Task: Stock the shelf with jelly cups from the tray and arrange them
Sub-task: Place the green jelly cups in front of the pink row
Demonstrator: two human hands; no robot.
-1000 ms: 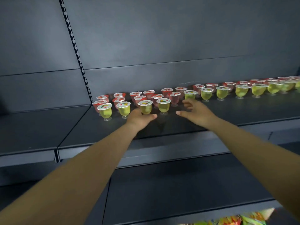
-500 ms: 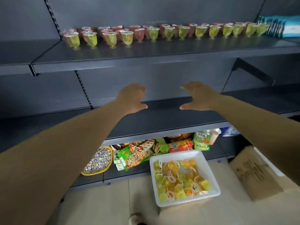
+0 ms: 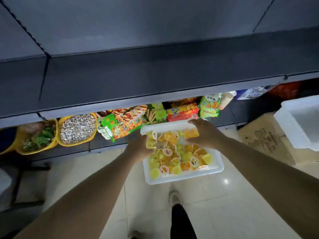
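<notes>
I am looking straight down past the front edge of a dark grey shelf (image 3: 155, 78) to a pale tiled floor (image 3: 224, 204). On the floor, just in front of the bottom shelf, sits a white plastic tray (image 3: 183, 178) heaped with yellow and orange jelly cups (image 3: 174, 157), lying every way up, some showing their round white lids.

Both my bare arms reach down into the tray. My left hand (image 3: 139, 147) is at the tray's left side, its fingers curled down among the cups; it seems to be closing on a yellow cup, though the blur leaves me unable to tell whether it truly grips one. My right hand (image 3: 205, 133) lies over the far right corner of the tray, palm down, fingers spread and fairly straight, relaxed and holding nothing I can see.

Behind the tray, the bottom shelf carries bright snack packets (image 3: 124, 125) in green, orange and red. To their left stand two yellow baskets (image 3: 57, 135), one of pale nuts or seeds, the other of green-wrapped things. At the right edge of the view are a brown cardboard box (image 3: 264, 138) and a second white tub (image 3: 296, 125) resting above it. My shoe (image 3: 174, 199) shows below the tray.
</notes>
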